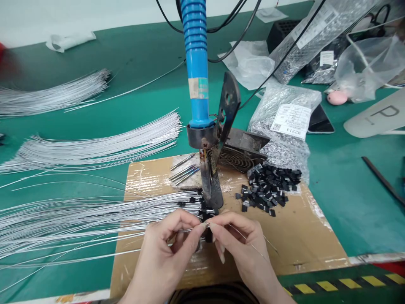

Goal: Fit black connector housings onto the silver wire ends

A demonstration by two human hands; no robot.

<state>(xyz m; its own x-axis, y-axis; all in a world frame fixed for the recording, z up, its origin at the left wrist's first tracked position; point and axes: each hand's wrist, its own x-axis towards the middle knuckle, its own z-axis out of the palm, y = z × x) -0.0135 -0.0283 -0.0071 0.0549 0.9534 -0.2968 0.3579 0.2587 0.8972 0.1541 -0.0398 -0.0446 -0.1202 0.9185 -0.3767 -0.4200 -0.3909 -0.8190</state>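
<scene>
My left hand (pixel 166 251) and my right hand (pixel 245 247) meet fingertip to fingertip over the cardboard's front half. Each thumb is pinched against its forefinger. A white wire (pixel 186 230) passes into my left pinch. From my right fingers a thin wire (pixel 242 234) trails out across the palm to the right. What lies between the tips is mostly hidden. Just beyond them, a bundle of white wires (pixel 139 213) ends in small black connectors (pixel 207 214). Above these stands a blue-handled soldering iron (pixel 199 84), tip down in a dark metal stand (pixel 228 105).
Under my hands lies a cardboard sheet (pixel 303 240). Loose black connectors (pixel 272 188) are heaped right, near a labelled bubble-wrap bag (pixel 284 114). A small fan (pixel 243 147) sits behind the stand. Spare metal tips (pixel 186 173) lie left of it. More wire bundles (pixel 104 145) are at left.
</scene>
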